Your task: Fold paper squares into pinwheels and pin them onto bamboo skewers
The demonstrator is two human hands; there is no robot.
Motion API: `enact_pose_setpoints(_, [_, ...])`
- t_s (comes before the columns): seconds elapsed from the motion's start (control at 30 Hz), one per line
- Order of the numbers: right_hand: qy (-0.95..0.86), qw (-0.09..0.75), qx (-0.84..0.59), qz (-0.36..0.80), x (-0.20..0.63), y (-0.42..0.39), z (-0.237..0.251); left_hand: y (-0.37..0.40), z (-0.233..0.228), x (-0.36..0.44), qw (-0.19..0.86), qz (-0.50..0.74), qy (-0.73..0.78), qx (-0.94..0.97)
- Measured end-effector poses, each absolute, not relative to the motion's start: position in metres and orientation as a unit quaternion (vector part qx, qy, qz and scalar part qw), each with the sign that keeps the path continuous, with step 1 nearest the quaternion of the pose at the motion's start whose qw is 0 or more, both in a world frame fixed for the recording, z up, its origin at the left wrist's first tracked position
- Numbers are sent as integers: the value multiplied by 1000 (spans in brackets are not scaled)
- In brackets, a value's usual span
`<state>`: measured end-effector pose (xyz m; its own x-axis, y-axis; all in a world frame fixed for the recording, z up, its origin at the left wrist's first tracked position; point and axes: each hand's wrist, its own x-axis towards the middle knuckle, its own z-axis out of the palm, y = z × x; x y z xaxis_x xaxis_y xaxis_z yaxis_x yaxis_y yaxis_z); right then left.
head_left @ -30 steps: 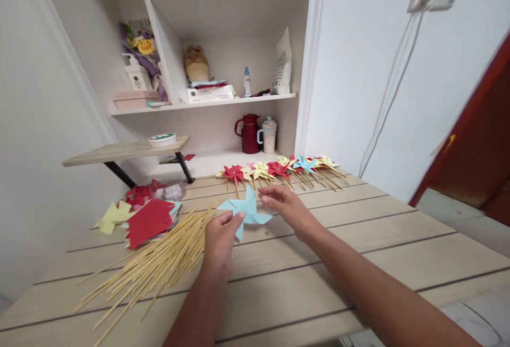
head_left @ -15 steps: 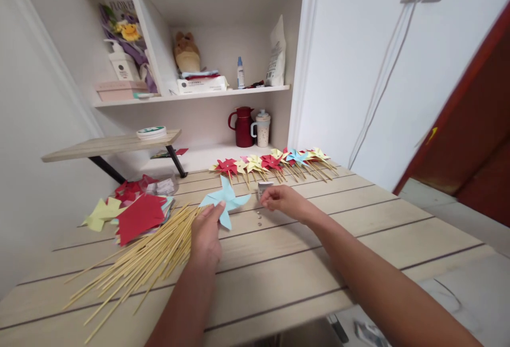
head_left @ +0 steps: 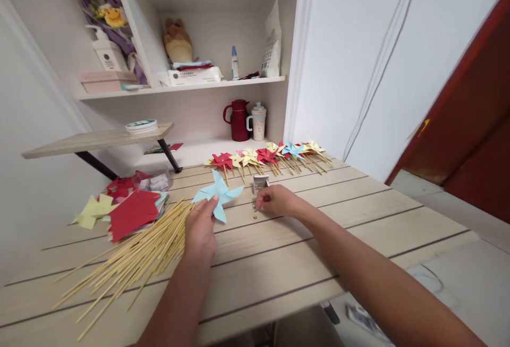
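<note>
L hand [head_left: 200,226] gripping blue pinwheel [head_left: 218,194], R hand [head_left: 274,201] pinched at pins [head_left: 254,210], w/ bare table [head_left: 338,240] alongside

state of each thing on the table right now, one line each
blue pinwheel: folded, no stick, pinched in the left hand
right hand: fingertips down on the table at small pins
small box: open, upright
bamboo sticks: loose, lying in a fanned pile
finished pinwheels: on sticks, laid in a row
paper sheets: stacked flat, red on top
</note>
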<state>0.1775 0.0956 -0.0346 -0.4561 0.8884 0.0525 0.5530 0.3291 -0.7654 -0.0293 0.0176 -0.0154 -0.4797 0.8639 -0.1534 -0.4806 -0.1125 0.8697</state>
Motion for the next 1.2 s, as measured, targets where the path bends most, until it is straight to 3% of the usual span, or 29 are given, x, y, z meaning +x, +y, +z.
enact_pose_setpoints(0.9, [-790, 157, -429, 408, 170, 86, -29, 15, -14, -28, 501, 712, 451, 195])
enact_pose_setpoints(1.2, [-780, 171, -414, 437, 169, 87, -32, 15, -17, -29, 524, 692, 449, 213])
